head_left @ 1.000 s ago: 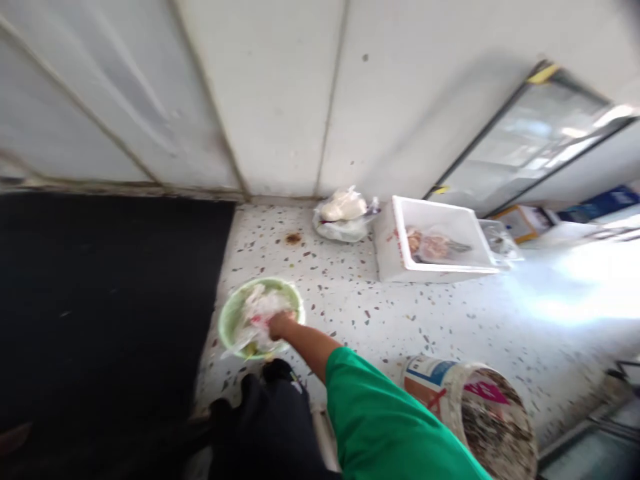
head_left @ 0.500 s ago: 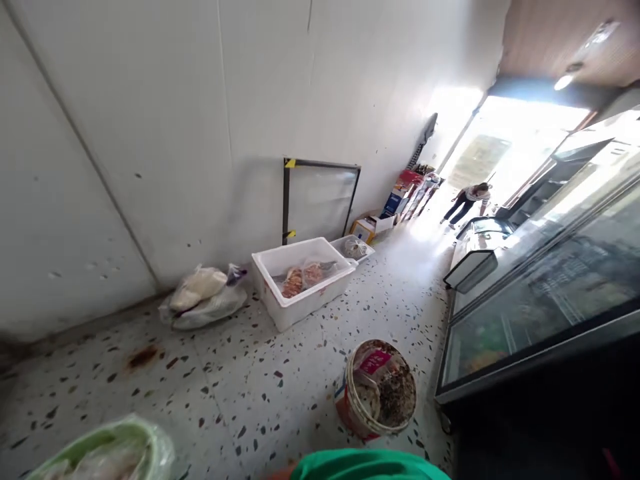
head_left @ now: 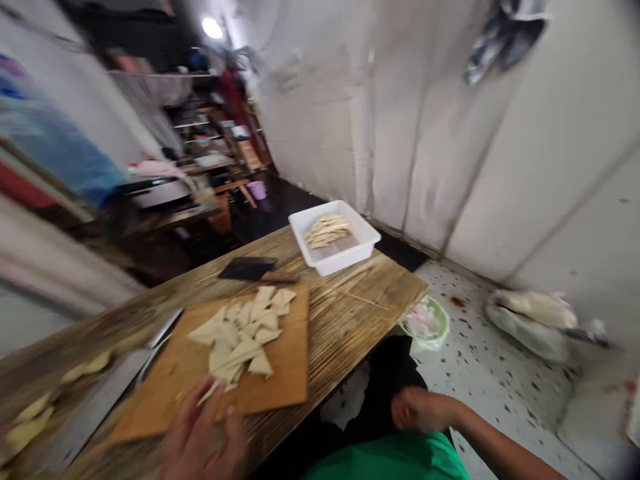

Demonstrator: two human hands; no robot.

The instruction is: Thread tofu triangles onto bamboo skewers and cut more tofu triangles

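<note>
A pile of cream-coloured flat pieces, many triangular (head_left: 245,330), lies on a wooden cutting board (head_left: 293,373); whether they are dough or bean curd I cannot tell. My left hand (head_left: 205,433), blurred, is open with its fingers spread at the board's near edge, fingertips by the lowest pieces. It grips nothing. My right hand (head_left: 417,408) is closed in a loose fist above my lap, off the table, and nothing shows in it. Behind the board lies a cleaver (head_left: 257,269) with a dark blade and wooden handle. A long metal blade (head_left: 100,400) lies left of the board.
A white plastic tub (head_left: 345,257) with pale strips (head_left: 327,230) stands at the far end of the wooden table (head_left: 350,320). On the floor are a green lined basket (head_left: 437,323) and a bag (head_left: 535,320). Yellowish scraps (head_left: 33,420) lie at left.
The view has swung left, from the floor with a bucket, a foam box and a distant person, to the wooden table. Both my hands have come into view.
</note>
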